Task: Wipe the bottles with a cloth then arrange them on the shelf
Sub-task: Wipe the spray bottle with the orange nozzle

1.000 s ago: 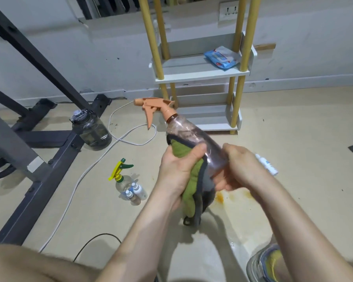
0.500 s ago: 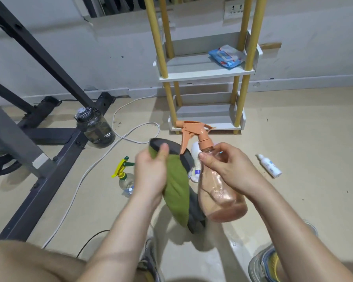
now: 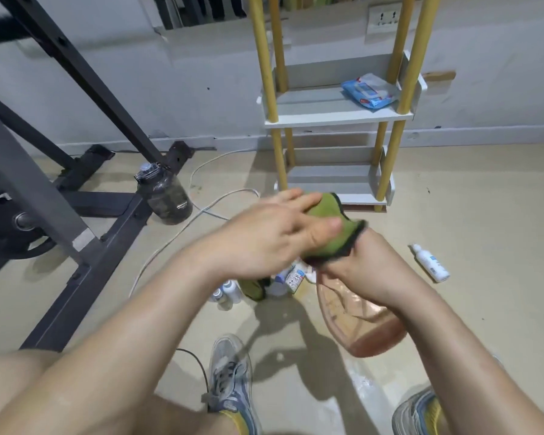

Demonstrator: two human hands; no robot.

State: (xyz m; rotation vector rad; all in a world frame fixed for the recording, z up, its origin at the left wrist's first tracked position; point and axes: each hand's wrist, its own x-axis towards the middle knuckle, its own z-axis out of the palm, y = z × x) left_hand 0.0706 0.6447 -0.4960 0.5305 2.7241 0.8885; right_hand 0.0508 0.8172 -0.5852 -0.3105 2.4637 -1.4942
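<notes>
Beige floor (image 3: 484,215) is seen below. Nearest, the amber plastic bottle (image 3: 358,328) is held above it, gripped at the neck by the right hand (image 3: 365,271). Its top is covered by the green cloth (image 3: 330,230), which is clasped by the left hand (image 3: 264,240). Small bottles (image 3: 226,293) are stood beyond; farthest, the shelf (image 3: 336,119) is set against the wall.

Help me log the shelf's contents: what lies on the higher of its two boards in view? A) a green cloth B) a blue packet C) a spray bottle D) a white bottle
B: a blue packet lies at the right end of that board of the shelf.
</notes>
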